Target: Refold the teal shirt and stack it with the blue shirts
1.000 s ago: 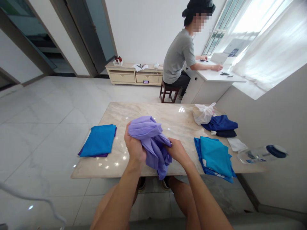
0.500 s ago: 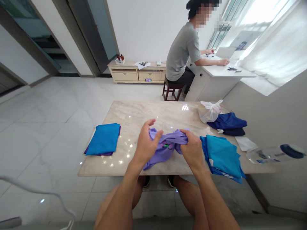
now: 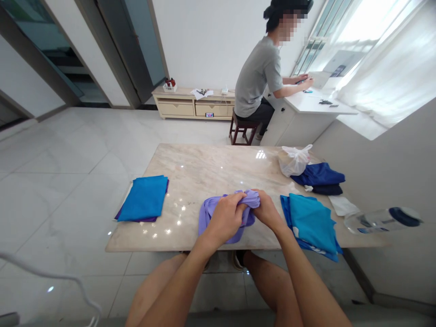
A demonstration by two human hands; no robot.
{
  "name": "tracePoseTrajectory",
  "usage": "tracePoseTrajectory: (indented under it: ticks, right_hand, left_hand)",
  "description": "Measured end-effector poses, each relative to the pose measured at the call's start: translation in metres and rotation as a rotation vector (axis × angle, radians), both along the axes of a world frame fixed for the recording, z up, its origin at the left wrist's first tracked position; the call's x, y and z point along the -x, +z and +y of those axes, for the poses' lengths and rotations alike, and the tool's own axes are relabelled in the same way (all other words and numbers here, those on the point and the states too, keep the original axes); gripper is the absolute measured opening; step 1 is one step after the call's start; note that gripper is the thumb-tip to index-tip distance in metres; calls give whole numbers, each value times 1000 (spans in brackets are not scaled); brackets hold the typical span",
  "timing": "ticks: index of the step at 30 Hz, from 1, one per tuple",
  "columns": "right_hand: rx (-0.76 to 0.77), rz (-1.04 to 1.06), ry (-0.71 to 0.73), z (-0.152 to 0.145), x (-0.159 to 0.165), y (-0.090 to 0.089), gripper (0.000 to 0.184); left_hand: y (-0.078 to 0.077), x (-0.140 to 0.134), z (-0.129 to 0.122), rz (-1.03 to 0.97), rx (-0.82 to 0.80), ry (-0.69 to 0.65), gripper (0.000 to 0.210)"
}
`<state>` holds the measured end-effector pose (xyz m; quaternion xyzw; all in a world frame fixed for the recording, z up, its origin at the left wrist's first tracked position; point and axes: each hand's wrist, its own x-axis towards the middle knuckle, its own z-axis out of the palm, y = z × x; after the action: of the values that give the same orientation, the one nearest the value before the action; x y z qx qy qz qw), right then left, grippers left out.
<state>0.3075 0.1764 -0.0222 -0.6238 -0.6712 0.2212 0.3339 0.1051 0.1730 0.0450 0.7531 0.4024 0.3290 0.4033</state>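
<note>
A light purple garment [image 3: 208,217], perhaps a T-shirt, lies bunched near the front edge of the marble-topped table [image 3: 204,168]. Both hands grip its gathered upper part. My left hand [image 3: 229,213] is closed on the cloth from the left, fingers wrapped over it. Close beside it, my right hand [image 3: 266,210] pinches the bunched end from the right. The garment's lower part rests on the table, partly hidden behind my left hand and wrist.
Folded blue cloth [image 3: 143,197] lies at the table's left. To the right are a blue clothing stack [image 3: 313,222], a plastic bag [image 3: 294,160], dark blue clothes [image 3: 320,175] and a clear bottle [image 3: 374,221]. Beyond, a person [image 3: 257,77] sits on a stool [image 3: 242,129].
My left hand, open with fingers apart before, has moved right and closed on the purple garment. My right hand keeps its grip. The seated person's hands have come together.
</note>
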Motion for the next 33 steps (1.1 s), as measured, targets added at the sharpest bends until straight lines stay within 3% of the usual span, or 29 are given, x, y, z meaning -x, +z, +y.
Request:
tracePoseTrajectory:
  ticks: [2, 4, 9, 11, 15, 17, 19, 22, 25, 28, 31, 33]
  right_hand:
    - [83, 68, 25, 0, -4, 2, 10]
    - [87, 161, -14, -2, -7, 6, 12]
    - [-133, 393, -216, -8, -6, 23, 29]
    - [-168, 436, -250, -11, 2, 29, 37]
    - [-137, 395, -139, -19, 25, 34, 47]
    - [-137, 361, -88, -22, 33, 35, 45]
    - [-160, 337, -61, -24, 37, 38, 40]
    - [-202, 313, -70, -25, 36, 41, 32]
    - [-228, 341, -220, -23, 33, 39, 40]
    - [-148, 402, -347, -20, 31, 30, 58]
    - [22, 421, -211, -21, 34, 23, 50]
    - [75, 431, -106, -22, 37, 21, 50]
  left_hand:
    - [4, 4, -1, -124, 49, -11, 21]
    - [6, 11, 1, -192, 74, 12, 23]
    - [-3, 27, 8, 66, -91, 252, 31]
    - [-6, 25, 6, 108, -86, 216, 49]
    - [-6, 15, 0, 135, -80, 84, 73]
    - [-5, 14, 0, 185, -93, 86, 67]
    - [-4, 16, 2, 207, -58, 83, 45]
    - [-3, 22, 7, 115, 33, 79, 26]
    - [0, 25, 9, -117, 89, 106, 19]
    - [4, 27, 11, -268, 71, 282, 13]
    - [3, 30, 14, -199, 30, 488, 9]
    - [1, 31, 16, -195, 50, 472, 10]
